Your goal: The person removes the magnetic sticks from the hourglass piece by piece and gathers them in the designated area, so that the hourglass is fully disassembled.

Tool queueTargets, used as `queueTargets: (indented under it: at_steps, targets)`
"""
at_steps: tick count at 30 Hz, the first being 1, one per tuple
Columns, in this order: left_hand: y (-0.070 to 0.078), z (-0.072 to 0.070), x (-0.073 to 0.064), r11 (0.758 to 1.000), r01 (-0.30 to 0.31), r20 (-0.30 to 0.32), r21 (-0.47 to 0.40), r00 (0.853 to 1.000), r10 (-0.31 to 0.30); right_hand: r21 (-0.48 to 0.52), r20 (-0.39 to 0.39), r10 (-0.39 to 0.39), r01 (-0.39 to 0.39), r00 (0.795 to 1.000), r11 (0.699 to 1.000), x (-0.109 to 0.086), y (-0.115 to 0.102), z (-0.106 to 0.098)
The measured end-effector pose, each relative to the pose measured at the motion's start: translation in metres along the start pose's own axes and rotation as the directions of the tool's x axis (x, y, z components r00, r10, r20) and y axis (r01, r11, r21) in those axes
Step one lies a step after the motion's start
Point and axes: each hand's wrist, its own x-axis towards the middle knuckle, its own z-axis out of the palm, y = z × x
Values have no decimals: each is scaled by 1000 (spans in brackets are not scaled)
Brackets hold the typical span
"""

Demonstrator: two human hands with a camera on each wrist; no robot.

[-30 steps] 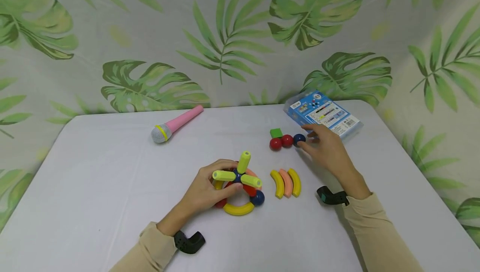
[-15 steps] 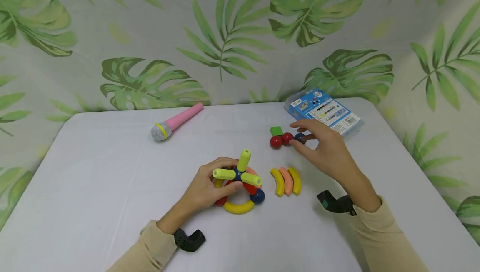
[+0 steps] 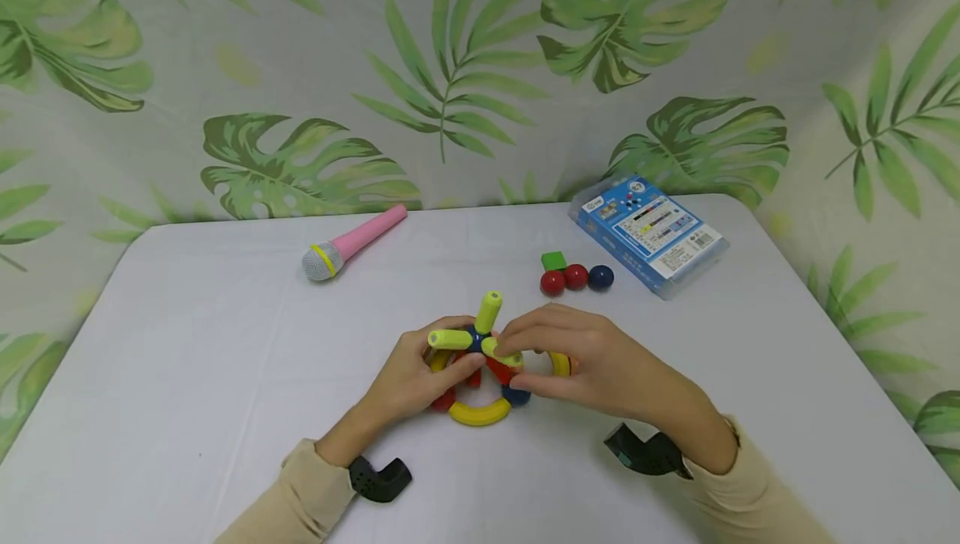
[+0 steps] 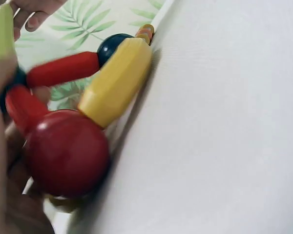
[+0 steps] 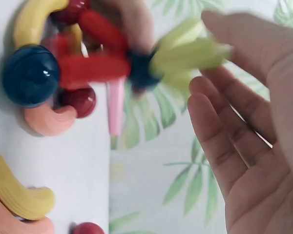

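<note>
My left hand [image 3: 416, 373] grips a building-toy structure near its top, thumb and fingers around the navy hub ball [image 5: 142, 67]. Three yellow-green rods [image 3: 450, 339] spread from the hub. Red rods [image 5: 93, 72] slope down to a ring of curved yellow sticks [image 3: 480, 414], salmon sticks [image 5: 51, 119] and balls, among them a red ball [image 4: 68, 152] and a navy ball [image 5: 31, 75]. At the right-hand rod, my right hand [image 3: 607, 361] has its fingers and thumb loosely spread on either side of the tip, not closed on it.
Behind the right hand lie curved sticks [image 3: 560, 362], partly hidden. Farther back are two red balls [image 3: 576, 276], a navy ball [image 3: 601, 277] and a green block [image 3: 553, 261]. A blue box [image 3: 651, 232] lies back right, a pink toy microphone [image 3: 360, 240] back left.
My right hand has left the loose balls at the back and come forward and left to the structure. My left hand keeps its grip in nearly the same place.
</note>
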Motion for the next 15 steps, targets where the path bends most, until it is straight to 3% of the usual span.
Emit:
queueTargets:
  at_steps: [4, 10, 15]
  targets:
    - [-3, 0, 0, 996, 38, -34, 81, 999, -36, -22, -1, 20, -20, 1000, 1000, 2, 0, 7]
    - [-4, 0, 0, 999, 26, -26, 41, 999, -25, -9, 15, 96, -96, 995, 995, 1, 1, 11]
    - [-5, 0, -1, 1000, 8, -14, 5, 1000, -8, -13, 22, 111, -111, 994, 994, 1, 2, 15]
